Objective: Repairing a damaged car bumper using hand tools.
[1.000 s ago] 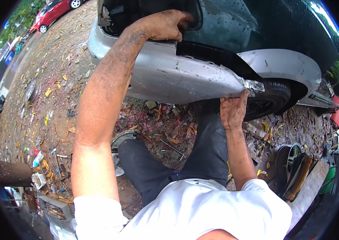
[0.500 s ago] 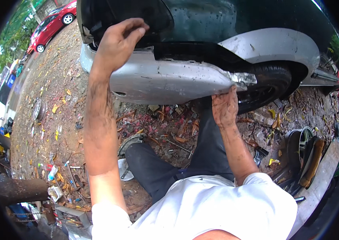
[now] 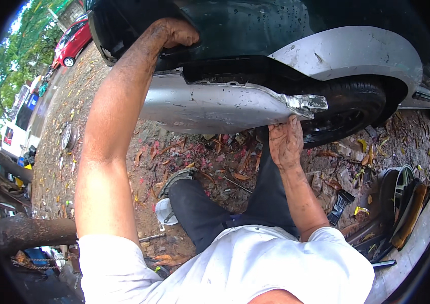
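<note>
A silver-grey car bumper (image 3: pixel 215 109) hangs partly loose along the lower edge of a dark green car (image 3: pixel 245 30), with a gap above it. Its torn, whitish right end (image 3: pixel 306 104) juts out before the wheel. From below, my right hand (image 3: pixel 286 142) holds that end, fingertips at its lower edge. Higher up, my left hand (image 3: pixel 180 33) is closed, knuckles bent, against the car's dark body panel above the bumper. Whatever its fingers may hold is hidden.
A black tyre (image 3: pixel 352 109) sits under the silver wheel-arch trim (image 3: pixel 352 53). Right of my knees lie a wheel rim (image 3: pixel 402 177) and car parts. Leaves and scraps litter the muddy ground. A log (image 3: pixel 37 234) lies left; a red car (image 3: pixel 75 43) stands far off.
My left hand has moved right from above the bumper to the car body, and its fingers have curled. My right hand keeps its hold on the bumper end. The view has shifted slightly.
</note>
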A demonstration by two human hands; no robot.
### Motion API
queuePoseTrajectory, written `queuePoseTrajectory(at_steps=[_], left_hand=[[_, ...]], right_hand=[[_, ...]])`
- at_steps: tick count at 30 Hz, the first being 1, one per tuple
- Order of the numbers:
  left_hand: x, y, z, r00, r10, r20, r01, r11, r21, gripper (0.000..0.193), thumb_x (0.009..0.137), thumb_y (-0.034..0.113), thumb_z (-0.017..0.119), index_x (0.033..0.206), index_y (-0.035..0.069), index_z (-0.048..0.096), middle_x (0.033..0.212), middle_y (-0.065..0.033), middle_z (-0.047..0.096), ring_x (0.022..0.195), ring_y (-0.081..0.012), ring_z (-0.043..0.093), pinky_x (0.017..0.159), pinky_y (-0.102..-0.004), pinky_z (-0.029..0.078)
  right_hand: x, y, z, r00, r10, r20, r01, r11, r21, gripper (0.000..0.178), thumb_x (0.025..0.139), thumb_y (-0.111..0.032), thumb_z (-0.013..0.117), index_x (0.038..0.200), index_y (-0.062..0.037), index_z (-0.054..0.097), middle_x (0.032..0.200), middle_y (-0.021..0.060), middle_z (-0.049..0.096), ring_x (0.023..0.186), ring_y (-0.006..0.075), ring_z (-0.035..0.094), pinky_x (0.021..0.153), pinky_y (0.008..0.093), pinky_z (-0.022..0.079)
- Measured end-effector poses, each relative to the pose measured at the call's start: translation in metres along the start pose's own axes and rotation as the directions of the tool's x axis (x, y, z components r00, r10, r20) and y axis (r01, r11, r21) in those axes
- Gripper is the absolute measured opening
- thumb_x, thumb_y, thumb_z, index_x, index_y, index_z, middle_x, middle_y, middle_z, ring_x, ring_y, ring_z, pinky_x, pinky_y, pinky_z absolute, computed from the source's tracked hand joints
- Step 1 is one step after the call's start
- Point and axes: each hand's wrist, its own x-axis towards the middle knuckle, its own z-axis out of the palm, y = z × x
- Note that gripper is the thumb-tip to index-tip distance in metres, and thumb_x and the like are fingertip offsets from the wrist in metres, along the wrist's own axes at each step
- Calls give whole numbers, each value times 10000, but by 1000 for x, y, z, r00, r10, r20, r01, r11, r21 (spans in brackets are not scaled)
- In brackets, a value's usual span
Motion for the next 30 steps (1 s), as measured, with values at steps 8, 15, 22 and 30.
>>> queuePoseTrajectory(at_steps=[8, 15, 22, 30], left_hand=[[28, -19, 0, 999, -45, -7, 45, 968, 245, 225, 879, 133, 548, 1077, 63, 627, 972, -42, 646, 927, -137, 598, 729, -310, 481], [45, -54, 9, 992, 28, -124, 18, 935, 355, 226, 785, 90, 586, 984, -2, 640, 820, -58, 624, 740, -163, 588, 614, -362, 463], [-45, -9, 48, 788, 46, -614, -234, 945, -230, 235, 769, 105, 643, 955, -38, 627, 802, -140, 610, 813, -284, 601, 691, -344, 491], [-72, 101, 115, 245, 133, -960, -346, 937, 42, 287, 795, 241, 672, 903, -22, 637, 940, -167, 597, 883, -306, 579, 782, -395, 456]], right_hand=[[0, -3, -6, 999, 32, 30, -32, 999, -14, 341, 927, -258, 545, 1218, -97, 466, 1205, 30, 512, 1134, 159, 466, 983, 336, 352], [-5, 6, -18, 996, 38, 79, -33, 997, -63, 349, 957, -293, 483, 1252, -111, 442, 1219, 29, 511, 1124, 149, 477, 952, 328, 383], [9, 15, -28, 998, 60, 1, -59, 976, 209, 546, 937, -521, 385, 1298, -115, 430, 1236, 45, 523, 1124, 181, 494, 966, 365, 379], [46, 23, -48, 970, 88, 226, -195, 837, 511, 432, 971, -419, 327, 1244, -131, 499, 1238, 59, 552, 1091, 222, 546, 934, 364, 436]])
